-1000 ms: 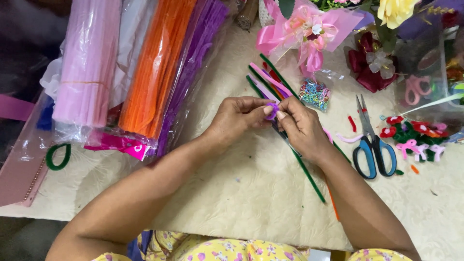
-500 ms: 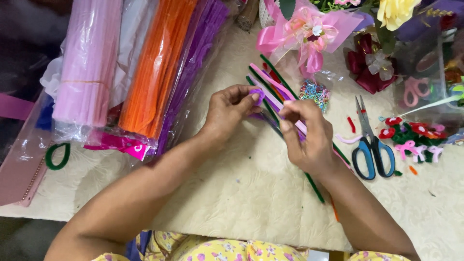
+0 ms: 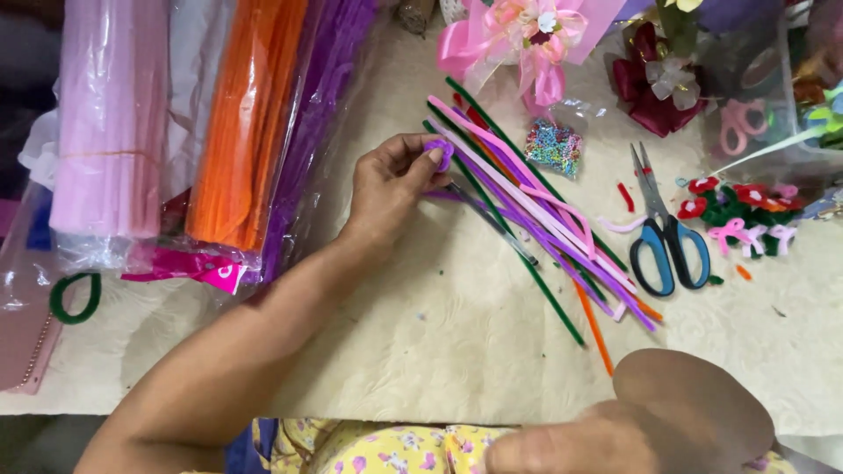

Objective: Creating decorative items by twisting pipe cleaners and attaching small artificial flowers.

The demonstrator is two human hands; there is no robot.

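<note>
Purple coil point(image 3: 441, 151) between left fingers point(image 3: 420, 158)

1. Left hand point(image 3: 391, 180): bare, no ring or watch showing; nails short and plain.
2. Left forearm: bare from wrist to elbow, no sleeve or bracelet.
3. Right arm: bare, seen close and blurred at the lower right edge; its hand cannot be made out.
4. Garment point(image 3: 378, 448): yellow cloth printed with small pink and purple flowers, along the bottom edge.
</note>
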